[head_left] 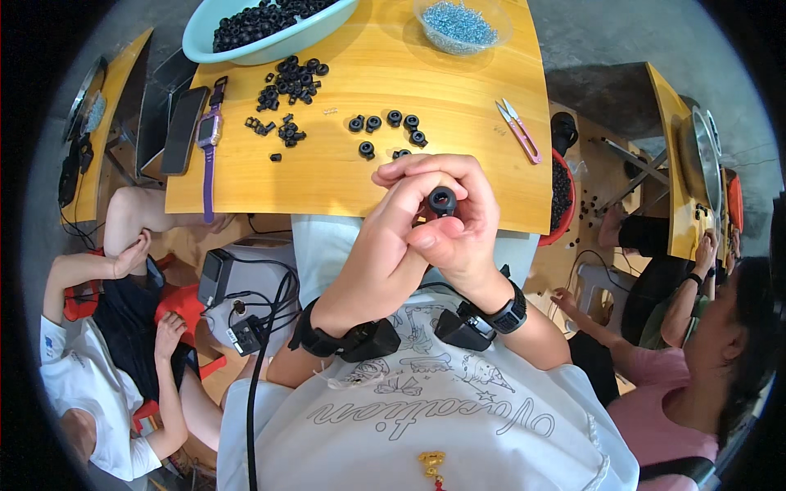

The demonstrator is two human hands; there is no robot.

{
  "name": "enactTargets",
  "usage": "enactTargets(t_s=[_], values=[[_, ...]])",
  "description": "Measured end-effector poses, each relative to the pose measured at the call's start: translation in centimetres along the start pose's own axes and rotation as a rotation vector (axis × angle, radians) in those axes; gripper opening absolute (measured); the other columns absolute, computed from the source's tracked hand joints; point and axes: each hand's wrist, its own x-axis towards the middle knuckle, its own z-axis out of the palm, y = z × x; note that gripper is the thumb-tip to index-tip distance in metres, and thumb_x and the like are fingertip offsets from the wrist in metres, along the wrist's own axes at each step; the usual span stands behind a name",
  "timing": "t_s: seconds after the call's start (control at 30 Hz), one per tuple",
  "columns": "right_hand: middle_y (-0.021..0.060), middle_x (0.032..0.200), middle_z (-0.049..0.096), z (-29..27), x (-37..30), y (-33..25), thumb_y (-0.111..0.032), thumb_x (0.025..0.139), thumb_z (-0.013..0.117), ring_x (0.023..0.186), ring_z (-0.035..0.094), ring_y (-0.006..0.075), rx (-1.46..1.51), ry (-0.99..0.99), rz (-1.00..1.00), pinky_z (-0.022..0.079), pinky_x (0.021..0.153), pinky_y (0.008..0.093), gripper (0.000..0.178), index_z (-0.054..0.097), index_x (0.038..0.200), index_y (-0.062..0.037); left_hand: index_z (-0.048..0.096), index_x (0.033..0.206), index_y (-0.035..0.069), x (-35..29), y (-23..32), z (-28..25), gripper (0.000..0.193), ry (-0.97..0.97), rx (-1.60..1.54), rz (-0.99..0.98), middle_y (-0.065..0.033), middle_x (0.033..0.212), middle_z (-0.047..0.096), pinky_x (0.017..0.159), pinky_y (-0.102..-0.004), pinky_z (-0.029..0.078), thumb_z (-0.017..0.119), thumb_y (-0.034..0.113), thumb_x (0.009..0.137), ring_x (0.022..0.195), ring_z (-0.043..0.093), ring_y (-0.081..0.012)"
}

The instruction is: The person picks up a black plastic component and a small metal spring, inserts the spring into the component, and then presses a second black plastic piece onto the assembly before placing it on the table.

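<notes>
My left hand [391,233] and my right hand [475,214] are closed together above the table's near edge. Between them sits a small black round plastic part [442,200] with a hole in its end, pointing up. The right fingers lap over the left ones, and the right thumb lies just below the part. Fingers hide the rest of it. Just beyond my hands several similar black parts [394,119] stand on the yellow table [458,90]. Farther left are a heap of black round parts [295,80] and some smaller black pieces [290,131].
A pale blue basin [246,56] of black parts and a clear bowl [467,47] of small shiny pieces stand at the back. Pink-handled thread snips [519,131] lie right; a phone [185,131] and purple-strapped watch [210,135] left. People sit on both sides. A red basin [565,217] stands right.
</notes>
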Motion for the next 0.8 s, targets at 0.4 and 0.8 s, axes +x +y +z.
enactTargets(t_s=[0.4, 0.8], values=[[0.0056, 0.09, 0.05, 1.0, -0.1, -0.4, -0.01, 0.066, 0.075, 0.083, 0.049, 0.0104, 0.131, 0.041, 0.123, 0.042, 0.076, 0.0247, 0.053, 0.04, 0.106, 0.0004, 0.046, 0.105, 0.004, 0.1, -0.8, -0.1, 0.02, -0.003, -0.118, 0.02, -0.0038, 0.087, 0.044, 0.07, -0.0226, 0.039, 0.048, 0.006, 0.085, 0.078, 0.045, -0.0103], [0.0038, 0.083, 0.052, 1.4, -0.1, -0.7, -0.007, 0.07, 0.067, 0.076, 0.049, 0.0087, -0.112, 0.121, 0.07, 0.043, 0.068, 0.0235, 0.036, 0.045, 0.098, -0.0004, 0.043, 0.104, 0.002, -0.4, -0.3, 0.1, 0.018, 0.024, -0.131, 0.04, -0.004, 0.09, 0.045, 0.073, -0.0224, 0.039, 0.041, 0.008, 0.087, 0.077, 0.046, -0.0102]])
